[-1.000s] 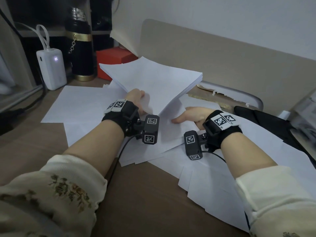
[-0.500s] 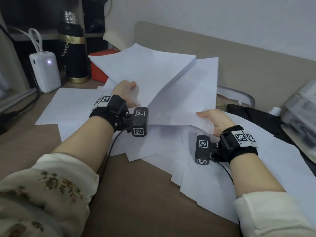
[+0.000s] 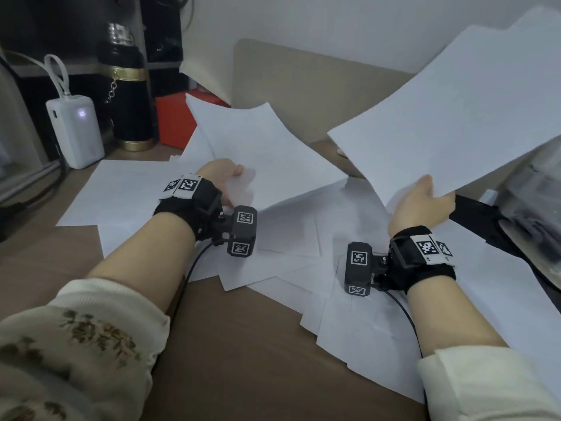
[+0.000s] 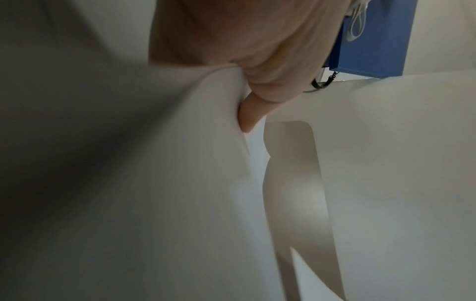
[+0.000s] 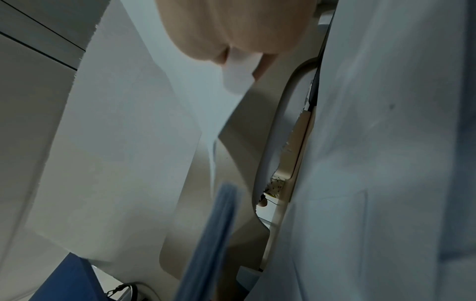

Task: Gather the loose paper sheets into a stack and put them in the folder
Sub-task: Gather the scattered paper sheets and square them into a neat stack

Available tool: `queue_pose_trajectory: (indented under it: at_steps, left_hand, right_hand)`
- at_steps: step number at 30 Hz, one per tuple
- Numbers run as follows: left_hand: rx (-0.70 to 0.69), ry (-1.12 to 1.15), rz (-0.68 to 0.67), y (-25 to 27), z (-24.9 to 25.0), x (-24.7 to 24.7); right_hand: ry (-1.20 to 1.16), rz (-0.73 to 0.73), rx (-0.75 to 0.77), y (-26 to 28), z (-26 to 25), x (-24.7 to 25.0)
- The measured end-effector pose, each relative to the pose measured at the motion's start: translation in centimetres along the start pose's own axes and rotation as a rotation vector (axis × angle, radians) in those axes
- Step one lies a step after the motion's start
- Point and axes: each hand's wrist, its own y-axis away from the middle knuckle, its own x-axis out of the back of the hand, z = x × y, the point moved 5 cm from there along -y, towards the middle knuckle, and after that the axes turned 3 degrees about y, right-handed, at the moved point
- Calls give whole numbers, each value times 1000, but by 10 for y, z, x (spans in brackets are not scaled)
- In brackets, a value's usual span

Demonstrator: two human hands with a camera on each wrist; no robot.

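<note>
My left hand (image 3: pixel 224 177) grips the near edge of a stack of white sheets (image 3: pixel 267 153), tilted up above the desk; the left wrist view shows its fingers (image 4: pixel 257 95) curled round the stack's edge (image 4: pixel 206 142). My right hand (image 3: pixel 425 202) pinches one white sheet (image 3: pixel 461 110) by its near edge and holds it raised at the right; its pinched corner (image 5: pixel 237 73) shows in the right wrist view. Several loose sheets (image 3: pixel 303 244) lie overlapping on the brown desk (image 3: pixel 243 360). I cannot make out a folder for certain.
A white power bank (image 3: pixel 76 129), a black flask with gold bands (image 3: pixel 130 95) and a red box (image 3: pixel 176 120) stand at the back left. A beige board (image 3: pixel 303 95) leans behind the papers. Dark items (image 3: pixel 516 226) lie at the right edge.
My right hand has lifted one sheet off the pile and swung it up and to the right. The stack in my left hand has stayed raised and bent a little.
</note>
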Motion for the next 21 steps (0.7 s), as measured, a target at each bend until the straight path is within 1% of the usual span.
queue_pose_trajectory:
  at_steps: [2,4,7,10,14,17,19,20,21]
  left_hand:
    - [-22,-44,19,-1,0,0]
    - [-15,-68,21,-2,-2,0]
    - [-9,-90,12,-8,-4,-2]
    - [-22,-132,27,6,-5,-8]
    - [-47,-151,-4,9,-5,-15]
    - [-65,-127,-33,15,-5,-20]
    - [-62,-98,-62,19,-7,-23]
    - [-77,-119,-70,19,-8,-25]
    - [-67,-72,-67,21,-9,-26]
  right_hand:
    - [-35,39,45,0,-3,3]
    - [-80,42,33,0,-3,3]
    - [-99,-24,-54,2,0,-2]
    - [-111,-110,-160,5,5,-7]
    - [-97,-181,-204,7,5,-14]
    - [-56,-307,-271,10,9,-18]
    - [14,-447,-333,16,11,-22]
    - [53,-520,-350,19,13,-24]
    - [98,-583,-357,22,13,-26]
